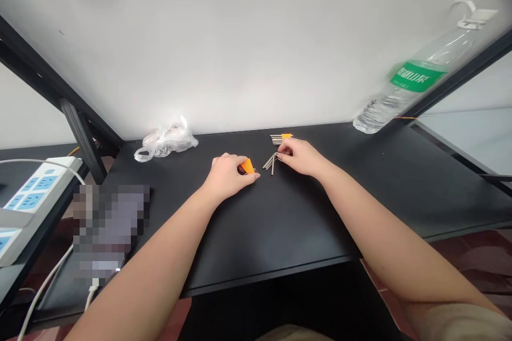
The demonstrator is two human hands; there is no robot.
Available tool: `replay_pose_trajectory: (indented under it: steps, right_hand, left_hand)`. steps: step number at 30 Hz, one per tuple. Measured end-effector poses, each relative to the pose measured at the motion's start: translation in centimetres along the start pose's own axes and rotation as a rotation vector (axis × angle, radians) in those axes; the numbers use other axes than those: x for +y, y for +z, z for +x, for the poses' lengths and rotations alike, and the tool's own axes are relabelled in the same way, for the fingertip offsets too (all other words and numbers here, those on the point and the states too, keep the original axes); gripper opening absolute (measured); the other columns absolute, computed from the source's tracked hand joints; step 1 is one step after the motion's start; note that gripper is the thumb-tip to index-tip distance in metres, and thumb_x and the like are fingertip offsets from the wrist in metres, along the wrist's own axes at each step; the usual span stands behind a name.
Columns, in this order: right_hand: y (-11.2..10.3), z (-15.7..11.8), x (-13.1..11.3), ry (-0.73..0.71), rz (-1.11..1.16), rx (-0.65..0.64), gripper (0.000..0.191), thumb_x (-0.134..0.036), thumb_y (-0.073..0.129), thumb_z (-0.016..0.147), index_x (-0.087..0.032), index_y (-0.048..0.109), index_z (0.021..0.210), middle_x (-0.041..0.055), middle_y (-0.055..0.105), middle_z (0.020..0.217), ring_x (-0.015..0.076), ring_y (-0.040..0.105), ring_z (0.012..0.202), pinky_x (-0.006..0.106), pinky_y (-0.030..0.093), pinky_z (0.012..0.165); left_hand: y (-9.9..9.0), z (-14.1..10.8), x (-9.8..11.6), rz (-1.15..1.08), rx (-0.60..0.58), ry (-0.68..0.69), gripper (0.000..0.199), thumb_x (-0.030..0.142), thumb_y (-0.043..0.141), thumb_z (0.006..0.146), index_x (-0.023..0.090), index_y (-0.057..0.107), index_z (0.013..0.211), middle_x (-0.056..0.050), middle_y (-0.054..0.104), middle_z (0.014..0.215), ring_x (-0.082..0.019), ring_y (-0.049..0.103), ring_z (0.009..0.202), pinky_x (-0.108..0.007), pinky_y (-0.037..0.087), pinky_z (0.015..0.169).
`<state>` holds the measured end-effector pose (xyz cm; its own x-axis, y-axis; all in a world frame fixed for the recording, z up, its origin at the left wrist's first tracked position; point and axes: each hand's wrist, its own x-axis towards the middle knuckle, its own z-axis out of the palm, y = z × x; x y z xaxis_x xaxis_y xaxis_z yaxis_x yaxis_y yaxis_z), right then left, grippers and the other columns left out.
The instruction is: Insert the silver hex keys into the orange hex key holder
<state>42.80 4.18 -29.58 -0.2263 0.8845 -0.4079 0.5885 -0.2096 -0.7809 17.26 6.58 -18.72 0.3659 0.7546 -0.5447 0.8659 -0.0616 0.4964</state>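
My left hand (228,176) is closed around an orange holder (248,165), low over the black table. To its right, several L-shaped metal hex keys (270,162) lie loosely fanned on the table. My right hand (299,155) has its thumb and fingers pinched at the bent end of these keys. Just behind my right hand lies a second orange holder (286,136) with several metal keys sticking out to its left. The fingers of my left hand hide part of the holder they grip.
A crumpled clear plastic bag (166,141) lies at the back left of the black table (264,240). A pixelated dark object (116,229) with a cable and a white power strip (36,202) are at left. A large bottle (418,75) stands back right, by the wall.
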Motion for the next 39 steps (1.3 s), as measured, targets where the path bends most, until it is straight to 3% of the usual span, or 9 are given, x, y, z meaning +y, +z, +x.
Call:
replay_pose_trajectory:
  steps: [3,6,14,22,31,39]
  right_hand:
    - [-0.2,-0.1,0.0,-0.134,-0.013,-0.012,0.019,-0.025,0.064,0.089,-0.025,0.072,0.106,0.0057,0.070,0.106,0.0216,0.066,0.092,0.037,0.053,0.082]
    - [-0.2,0.1,0.1,-0.229,-0.025,-0.019,0.017,-0.024,0.063,0.091,-0.026,0.077,0.100,0.0059,0.070,0.112,0.0223,0.066,0.097,0.039,0.052,0.089]
    - [0.0,0.4,0.6,-0.172,-0.050,0.025,0.014,-0.026,0.064,0.091,-0.023,0.077,0.088,0.0042,0.073,0.100,0.0214,0.065,0.093,0.037,0.051,0.084]
    - [0.0,0.5,0.0,-0.183,-0.105,0.029,0.015,-0.024,0.060,0.094,-0.022,0.075,0.090,0.0049,0.072,0.096,0.0204,0.064,0.088,0.033,0.049,0.079]
    - [-1.5,-1.1,-2.0,-0.186,-0.341,-0.111,0.017,-0.022,0.058,0.094,-0.020,0.074,0.086,0.0077,0.071,0.094,0.0219,0.065,0.087,0.032,0.047,0.078]
    - [-2.7,-1.8,-3.1,-0.169,-0.307,-0.236,0.020,-0.024,0.059,0.094,-0.023,0.078,0.087,0.0062,0.072,0.095,0.0214,0.066,0.085,0.032,0.047,0.077]
  left_hand:
    - [0.0,0.0,0.0,0.003,0.007,-0.004,0.027,0.052,0.074,0.080,0.025,0.069,0.080,0.000,0.069,0.080,-0.024,0.060,0.092,-0.036,0.046,0.086]
    - [0.0,0.1,0.0,0.002,-0.001,-0.002,0.025,0.051,0.074,0.080,0.026,0.071,0.083,0.000,0.069,0.081,-0.024,0.061,0.093,-0.037,0.046,0.086]
    - [0.1,0.2,-0.1,0.021,0.000,0.002,0.027,0.052,0.074,0.079,0.026,0.070,0.083,0.000,0.069,0.082,-0.023,0.060,0.092,-0.036,0.045,0.085]
    - [0.2,0.2,-0.2,0.033,-0.002,0.016,0.025,0.051,0.074,0.080,0.026,0.070,0.081,0.000,0.069,0.081,-0.024,0.061,0.092,-0.035,0.045,0.084]
    - [0.3,0.2,-0.4,0.034,0.001,0.010,0.029,0.054,0.075,0.079,0.027,0.072,0.088,0.000,0.070,0.086,-0.024,0.061,0.094,-0.037,0.046,0.087]
    - [0.2,0.4,-0.2,0.042,-0.013,0.003,0.027,0.053,0.074,0.079,0.026,0.071,0.084,0.000,0.069,0.083,-0.023,0.060,0.091,-0.035,0.045,0.084]
